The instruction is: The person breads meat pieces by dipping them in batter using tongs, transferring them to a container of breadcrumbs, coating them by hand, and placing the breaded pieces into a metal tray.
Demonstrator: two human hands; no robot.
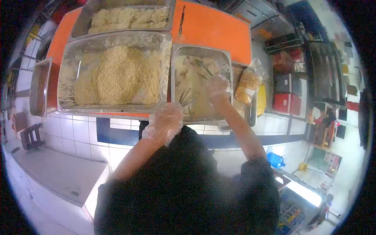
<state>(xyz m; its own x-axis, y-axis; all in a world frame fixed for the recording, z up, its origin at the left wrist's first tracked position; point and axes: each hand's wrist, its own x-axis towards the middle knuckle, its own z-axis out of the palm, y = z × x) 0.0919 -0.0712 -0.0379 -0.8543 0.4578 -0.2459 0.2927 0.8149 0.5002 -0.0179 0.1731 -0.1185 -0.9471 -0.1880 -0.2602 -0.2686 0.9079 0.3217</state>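
Observation:
A deep metal pan (202, 49) in front of me holds pale, milky batter (196, 76) with several pieces partly sunk in it. My left hand (164, 120), in a clear plastic glove, is closed at the pan's near left corner. Out of it the thin wires of a whisk (186, 97) fan over the batter. Over the pan's right side, my gloved right hand (218, 87) is closed beside a thin dark utensil (203, 67) that points up and left. The glove hides its near end, and its kind is unclear.
Left of the pan stands a wide metal tray (67, 88) with a heap of beige crumbs (121, 74). Behind it, another tray (84, 17) holds more crumb-like food. A clear bag (248, 82) of orange-yellow food lies right. The tabletop (219, 27) is orange.

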